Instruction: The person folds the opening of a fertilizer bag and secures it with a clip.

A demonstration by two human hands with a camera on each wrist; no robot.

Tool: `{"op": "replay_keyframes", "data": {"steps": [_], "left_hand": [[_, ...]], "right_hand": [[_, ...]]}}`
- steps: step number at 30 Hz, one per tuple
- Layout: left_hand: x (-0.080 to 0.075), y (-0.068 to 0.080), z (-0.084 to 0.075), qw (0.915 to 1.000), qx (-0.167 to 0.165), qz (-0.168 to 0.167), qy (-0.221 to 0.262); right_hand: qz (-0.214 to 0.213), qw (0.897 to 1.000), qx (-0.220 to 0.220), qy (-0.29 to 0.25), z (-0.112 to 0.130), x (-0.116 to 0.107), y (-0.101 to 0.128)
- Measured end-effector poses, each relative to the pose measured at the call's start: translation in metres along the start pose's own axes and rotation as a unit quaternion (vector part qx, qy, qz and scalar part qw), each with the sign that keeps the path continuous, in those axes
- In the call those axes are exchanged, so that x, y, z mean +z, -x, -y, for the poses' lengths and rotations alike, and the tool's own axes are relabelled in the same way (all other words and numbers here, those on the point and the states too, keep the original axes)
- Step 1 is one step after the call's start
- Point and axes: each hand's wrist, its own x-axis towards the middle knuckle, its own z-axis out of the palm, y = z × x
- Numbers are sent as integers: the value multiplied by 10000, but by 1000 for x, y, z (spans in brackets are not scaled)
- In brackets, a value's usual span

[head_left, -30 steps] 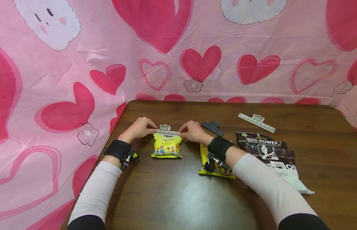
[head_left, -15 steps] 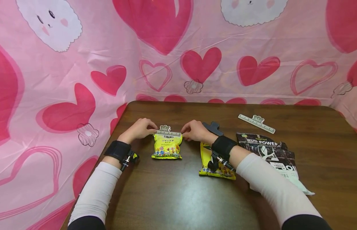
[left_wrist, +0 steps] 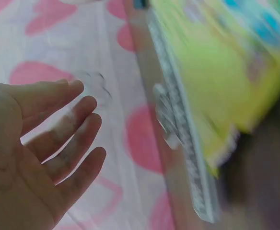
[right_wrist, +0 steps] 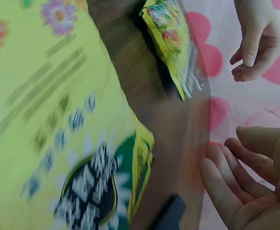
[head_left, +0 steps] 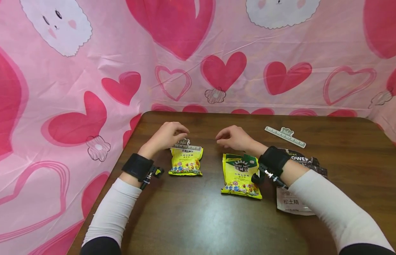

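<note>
Holding nothing, my left hand (head_left: 167, 136) is raised just above the piano-patterned clip (head_left: 186, 147), its fingers loosely bent and apart from it in the left wrist view. That clip spans the top of a small yellow bag (head_left: 185, 163) lying flat on the table. To the right, my right hand (head_left: 237, 137) hovers behind a second yellow bag (head_left: 239, 177) with a green top, its fingers relaxed and free of any object. Near that bag's top lies a dark clip (right_wrist: 171, 213), seen in the right wrist view but hidden by my right hand in the head view.
On the right, a black and white bag (head_left: 293, 202) lies partly under my right forearm. Another piano-patterned clip (head_left: 285, 137) rests behind it on the brown table (head_left: 198, 219). A pink heart-print cloth (head_left: 261, 39) hangs behind the table's far edge.
Both hands have come off the clipped yellow bag. The left has risen slightly away from the clip, and the right has moved right, over the dark clip.
</note>
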Motion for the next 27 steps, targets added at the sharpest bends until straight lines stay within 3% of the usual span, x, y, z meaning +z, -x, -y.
{"op": "replay_keyframes", "data": {"steps": [5, 12, 19, 27], "left_hand": [[10, -6, -31, 9991, 408, 78, 118], [38, -13, -69, 9948, 668, 750, 184], [65, -20, -83, 9909, 671, 1149, 187], [84, -21, -90, 9887, 334, 1459, -14]], "right_hand": [[-127, 9996, -21, 255, -7, -20, 20], [-218, 9974, 11, 691, -23, -40, 50], [-94, 9946, -162, 1018, -37, -46, 74], [54, 9926, -125, 1203, -50, -46, 89]]}}
